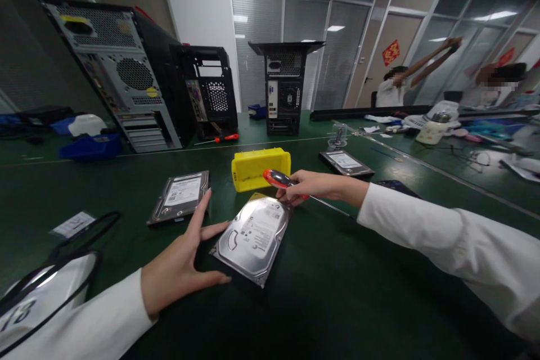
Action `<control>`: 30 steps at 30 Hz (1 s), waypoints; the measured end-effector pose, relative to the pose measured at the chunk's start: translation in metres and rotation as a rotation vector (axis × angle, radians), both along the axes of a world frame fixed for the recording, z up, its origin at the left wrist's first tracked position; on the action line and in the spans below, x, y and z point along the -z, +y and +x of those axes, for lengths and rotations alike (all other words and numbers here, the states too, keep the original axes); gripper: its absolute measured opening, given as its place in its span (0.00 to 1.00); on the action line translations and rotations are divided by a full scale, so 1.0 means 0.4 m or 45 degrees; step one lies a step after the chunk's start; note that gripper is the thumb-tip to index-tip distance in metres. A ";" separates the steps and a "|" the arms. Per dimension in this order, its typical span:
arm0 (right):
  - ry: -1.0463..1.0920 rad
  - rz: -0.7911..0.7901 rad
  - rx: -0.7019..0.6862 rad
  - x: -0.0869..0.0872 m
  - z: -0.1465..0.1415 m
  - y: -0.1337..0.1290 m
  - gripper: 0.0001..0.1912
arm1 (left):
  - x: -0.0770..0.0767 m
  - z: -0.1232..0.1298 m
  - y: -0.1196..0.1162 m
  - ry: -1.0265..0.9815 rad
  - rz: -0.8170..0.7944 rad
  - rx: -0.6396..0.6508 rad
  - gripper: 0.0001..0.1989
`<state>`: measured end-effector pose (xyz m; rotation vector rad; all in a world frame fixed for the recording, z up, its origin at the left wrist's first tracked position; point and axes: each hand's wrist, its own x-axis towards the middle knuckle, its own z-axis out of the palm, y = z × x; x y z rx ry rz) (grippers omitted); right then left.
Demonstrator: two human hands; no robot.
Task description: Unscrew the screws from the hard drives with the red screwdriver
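Observation:
A silver hard drive (255, 236) lies label side up on the green table, at a slant. My left hand (188, 253) is at its left edge with fingers and thumb spread; one fingertip is near or against the drive's side. My right hand (310, 187) grips a screwdriver (278, 179) with a red and black handle, its shaft pointing back to the right, away from the drive. Some right fingers reach down to the drive's far right corner; whether they also pinch something small there is hidden. Directly behind the drive stands a yellow bin (242, 175).
Other hard drives lie left (181, 194) and right (346, 162). Computer cases (122, 73) stand along the back, with another screwdriver (226, 138) before them. A black cable (95, 228) loops at left. Two people sit at the far right, one with arms raised (430, 59).

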<state>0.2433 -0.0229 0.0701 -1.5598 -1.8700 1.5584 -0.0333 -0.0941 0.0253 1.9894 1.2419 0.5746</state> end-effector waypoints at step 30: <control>0.424 -0.199 0.141 0.069 -0.016 -0.077 0.06 | 0.007 -0.030 -0.018 -0.070 -0.036 -0.044 0.50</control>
